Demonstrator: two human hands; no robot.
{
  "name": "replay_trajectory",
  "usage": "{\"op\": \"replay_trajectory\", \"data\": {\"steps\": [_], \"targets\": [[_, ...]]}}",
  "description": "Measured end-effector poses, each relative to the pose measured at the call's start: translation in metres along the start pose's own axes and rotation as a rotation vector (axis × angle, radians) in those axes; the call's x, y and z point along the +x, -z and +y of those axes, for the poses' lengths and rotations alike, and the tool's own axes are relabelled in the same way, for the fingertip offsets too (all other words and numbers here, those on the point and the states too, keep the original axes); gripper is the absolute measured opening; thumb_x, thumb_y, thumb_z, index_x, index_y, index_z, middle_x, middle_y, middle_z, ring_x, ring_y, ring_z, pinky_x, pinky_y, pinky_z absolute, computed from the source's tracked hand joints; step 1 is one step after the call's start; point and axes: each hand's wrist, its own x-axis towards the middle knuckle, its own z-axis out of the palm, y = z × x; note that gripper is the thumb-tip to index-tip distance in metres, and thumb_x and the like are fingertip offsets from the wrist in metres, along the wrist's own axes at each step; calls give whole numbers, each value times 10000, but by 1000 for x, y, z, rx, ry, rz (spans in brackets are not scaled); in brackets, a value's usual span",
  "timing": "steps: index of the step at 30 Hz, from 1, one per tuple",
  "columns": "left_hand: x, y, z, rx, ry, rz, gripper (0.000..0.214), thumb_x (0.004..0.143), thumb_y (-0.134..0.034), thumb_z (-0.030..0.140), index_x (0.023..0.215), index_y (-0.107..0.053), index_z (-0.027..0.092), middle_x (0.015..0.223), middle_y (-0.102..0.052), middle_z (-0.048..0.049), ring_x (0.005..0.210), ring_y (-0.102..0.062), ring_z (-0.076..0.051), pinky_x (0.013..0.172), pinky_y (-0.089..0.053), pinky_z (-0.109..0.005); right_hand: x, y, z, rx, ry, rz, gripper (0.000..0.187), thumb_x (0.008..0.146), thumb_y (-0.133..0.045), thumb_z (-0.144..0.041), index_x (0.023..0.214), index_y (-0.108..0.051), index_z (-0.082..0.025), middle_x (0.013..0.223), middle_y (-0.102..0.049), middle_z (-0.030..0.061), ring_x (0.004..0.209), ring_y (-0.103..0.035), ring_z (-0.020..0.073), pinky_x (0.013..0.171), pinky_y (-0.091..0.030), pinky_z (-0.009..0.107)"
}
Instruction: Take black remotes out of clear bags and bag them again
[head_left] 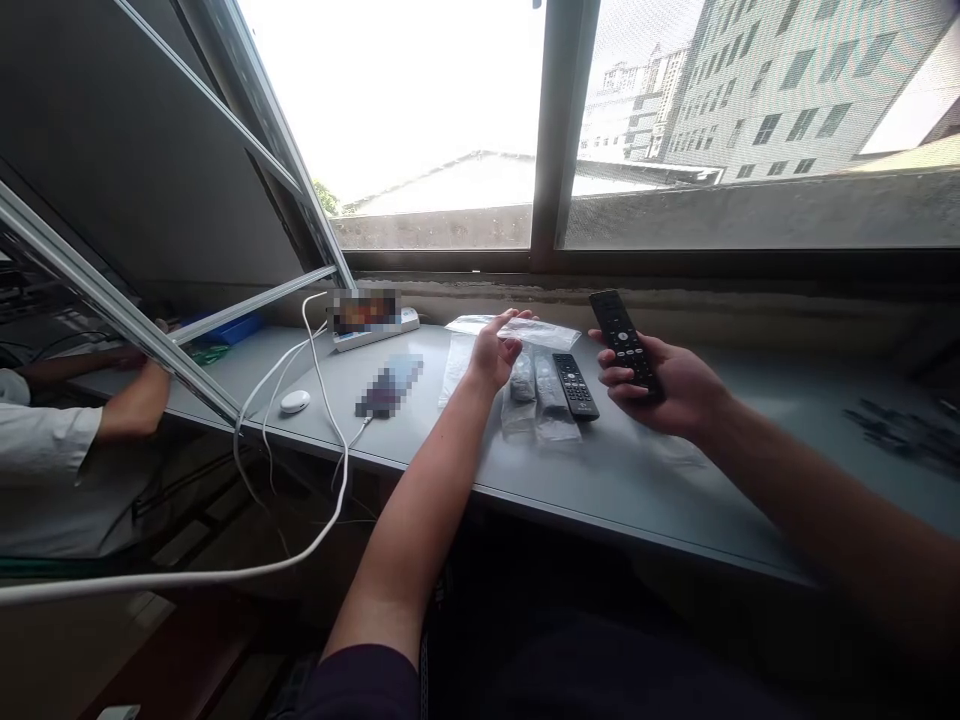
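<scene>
Reaching in at far left, a co-worker's arm (pixel 139 405) in a pale sleeve, partly behind a slanted metal frame (pixel 120 308). Next, a blue item (pixel 234 328) on the grey table (pixel 637 490); then a looping white cable (pixel 225 578), a round white disc (pixel 295 402), a white power strip (pixel 379 335) and a pixelated device (pixel 390 388) with a lead plugged in. Centre: left hand (pixel 496 352), palm turned up, fingers loosely curled, at a clear plastic bag (pixel 551 331) — whether it pinches the plastic cannot be told. Just beyond the wrist, two wrapped bundles (pixel 551 395) in clear film, side by side; right beside them, a loose black remote (pixel 575 387), lying buttons up. Right hand (pixel 667 390): closed round a second remote (pixel 621 335), raised above the table, buttons showing — fingers wrapping its lower half. Far right, dark blurred pieces (pixel 904 432), identity unclear.
</scene>
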Motion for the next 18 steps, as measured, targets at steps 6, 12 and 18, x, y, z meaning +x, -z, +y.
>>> {"op": "replay_trajectory", "data": {"steps": [6,12,18], "targets": [[-3,-2,1,14,-25,31,215,1043,-754,215,1252,-805,214,1318,-854,-68,641,-679,-40,542,-548,-120,0,0,-1,-6,-27,72,369,1124,-626,-346,1433,-676,-150,823,-616,47,598,-597,167,390,-542,213],[-1,-3,-2,42,-81,100,163,1038,-791,193,1195,-833,202,1265,-858,-46,591,-596,0,476,-442,-84,2,-1,-1,-60,13,126,277,1112,-612,-239,1369,-694,-182,949,-693,105,729,-709,203,559,-697,265],[1,-3,-1,38,-58,81,138,1047,-774,209,1173,-825,187,1257,-860,-59,603,-608,-10,489,-474,-90,1,-3,-1,3,16,149,301,1136,-506,-277,1397,-643,-217,1143,-763,168,734,-709,212,440,-612,265]]}}
